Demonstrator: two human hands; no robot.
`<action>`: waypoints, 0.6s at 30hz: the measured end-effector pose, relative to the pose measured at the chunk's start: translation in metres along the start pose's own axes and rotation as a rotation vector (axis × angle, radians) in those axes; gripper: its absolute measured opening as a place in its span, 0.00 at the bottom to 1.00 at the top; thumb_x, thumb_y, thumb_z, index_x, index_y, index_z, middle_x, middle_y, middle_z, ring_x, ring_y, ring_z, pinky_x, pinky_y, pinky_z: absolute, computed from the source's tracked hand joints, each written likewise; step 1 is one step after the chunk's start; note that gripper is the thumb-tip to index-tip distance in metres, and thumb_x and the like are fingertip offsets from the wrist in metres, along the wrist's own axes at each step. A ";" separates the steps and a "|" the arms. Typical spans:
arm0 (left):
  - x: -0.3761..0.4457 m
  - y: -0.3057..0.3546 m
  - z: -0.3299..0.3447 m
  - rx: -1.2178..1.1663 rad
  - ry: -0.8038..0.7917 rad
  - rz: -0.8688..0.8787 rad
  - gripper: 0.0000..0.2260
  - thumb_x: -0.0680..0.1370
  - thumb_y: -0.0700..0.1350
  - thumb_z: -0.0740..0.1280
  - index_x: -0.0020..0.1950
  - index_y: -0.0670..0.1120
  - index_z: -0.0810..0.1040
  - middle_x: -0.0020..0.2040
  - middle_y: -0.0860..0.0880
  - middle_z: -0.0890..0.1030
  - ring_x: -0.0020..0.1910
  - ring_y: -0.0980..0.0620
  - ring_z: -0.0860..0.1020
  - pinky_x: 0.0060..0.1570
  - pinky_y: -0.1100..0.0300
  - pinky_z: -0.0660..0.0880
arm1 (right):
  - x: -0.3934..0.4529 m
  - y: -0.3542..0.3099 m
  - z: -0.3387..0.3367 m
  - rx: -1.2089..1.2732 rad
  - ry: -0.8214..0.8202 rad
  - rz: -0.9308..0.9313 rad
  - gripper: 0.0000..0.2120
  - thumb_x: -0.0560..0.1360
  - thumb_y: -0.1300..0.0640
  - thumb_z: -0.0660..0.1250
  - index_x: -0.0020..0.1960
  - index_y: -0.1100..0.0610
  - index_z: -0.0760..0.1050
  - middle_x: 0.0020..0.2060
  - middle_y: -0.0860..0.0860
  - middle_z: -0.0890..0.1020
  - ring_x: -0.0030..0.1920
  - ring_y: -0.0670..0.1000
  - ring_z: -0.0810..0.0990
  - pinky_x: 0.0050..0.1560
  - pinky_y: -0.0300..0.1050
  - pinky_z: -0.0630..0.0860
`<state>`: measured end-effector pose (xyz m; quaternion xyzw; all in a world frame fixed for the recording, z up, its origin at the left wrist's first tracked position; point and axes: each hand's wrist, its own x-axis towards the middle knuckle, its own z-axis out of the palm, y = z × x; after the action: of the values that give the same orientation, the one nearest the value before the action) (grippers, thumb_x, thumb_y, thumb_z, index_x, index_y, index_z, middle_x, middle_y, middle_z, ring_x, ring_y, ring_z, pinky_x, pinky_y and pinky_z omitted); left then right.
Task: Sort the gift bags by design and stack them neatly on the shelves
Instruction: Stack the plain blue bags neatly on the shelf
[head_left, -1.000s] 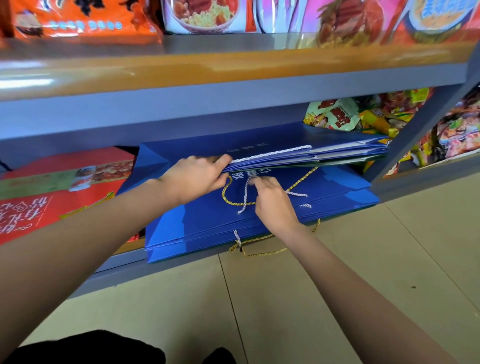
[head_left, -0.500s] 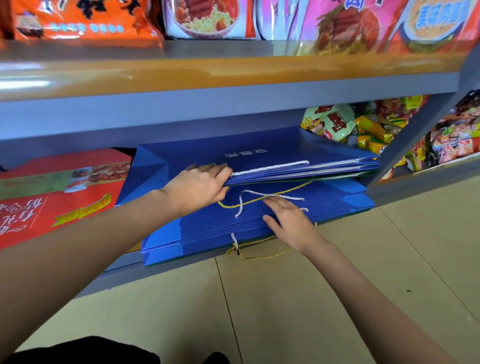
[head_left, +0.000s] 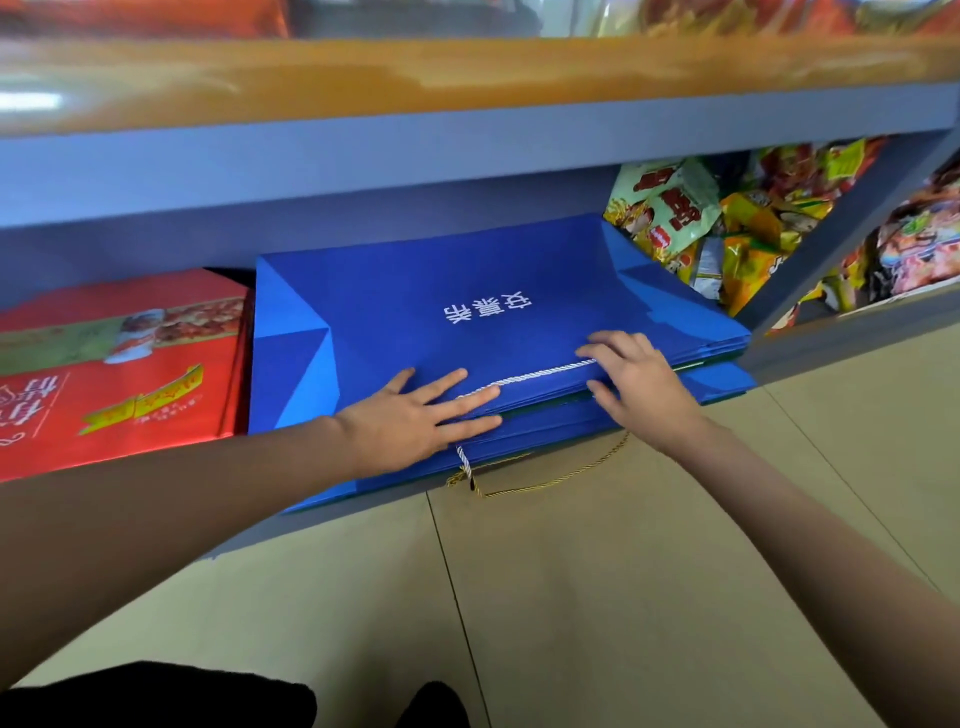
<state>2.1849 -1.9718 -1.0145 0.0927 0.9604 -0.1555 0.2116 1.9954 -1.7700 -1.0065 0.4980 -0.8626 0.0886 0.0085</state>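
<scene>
Bottom shelf (head_left: 332, 525), grey frame. Blue gift bags (head_left: 467, 291) stacked flat on it, front edges overhanging slightly. Red gift bags (head_left: 130, 374) in own pile just beside, on the left. Snack packets (head_left: 727, 218) behind, to the right.

Left hand (head_left: 415, 421): fingers straight, spread, pressing flat on blue stack's front edge. Right hand (head_left: 639, 379): fingers bent over top bag's edge by white cord handle (head_left: 540, 374); whether it grips, cannot tell.

Sorting by colour looks done here. Left: gold cord (head_left: 550, 475) dangles off shelf; edges uneven.
</scene>
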 end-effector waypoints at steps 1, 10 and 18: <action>0.000 -0.001 0.001 -0.033 0.013 -0.025 0.29 0.84 0.46 0.48 0.66 0.60 0.24 0.65 0.56 0.21 0.75 0.44 0.35 0.72 0.40 0.49 | 0.002 0.003 0.002 -0.065 -0.062 -0.016 0.20 0.77 0.56 0.62 0.68 0.57 0.67 0.68 0.54 0.67 0.66 0.56 0.65 0.64 0.50 0.62; 0.003 0.000 -0.012 -0.152 0.071 -0.169 0.30 0.81 0.44 0.54 0.74 0.61 0.39 0.75 0.47 0.32 0.76 0.40 0.43 0.73 0.43 0.50 | -0.032 0.001 0.005 0.112 0.400 0.278 0.18 0.71 0.59 0.72 0.59 0.61 0.73 0.57 0.59 0.72 0.57 0.59 0.71 0.55 0.55 0.69; -0.010 -0.009 -0.030 0.103 0.101 -0.154 0.32 0.78 0.30 0.54 0.76 0.54 0.49 0.69 0.43 0.23 0.74 0.35 0.40 0.73 0.44 0.54 | -0.045 -0.045 0.044 0.920 0.289 1.132 0.25 0.72 0.56 0.71 0.63 0.61 0.64 0.52 0.56 0.77 0.54 0.58 0.76 0.55 0.48 0.70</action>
<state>2.1804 -1.9709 -0.9816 0.0372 0.9649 -0.2154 0.1455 2.0596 -1.7602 -1.0478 -0.0859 -0.8534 0.4962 -0.1344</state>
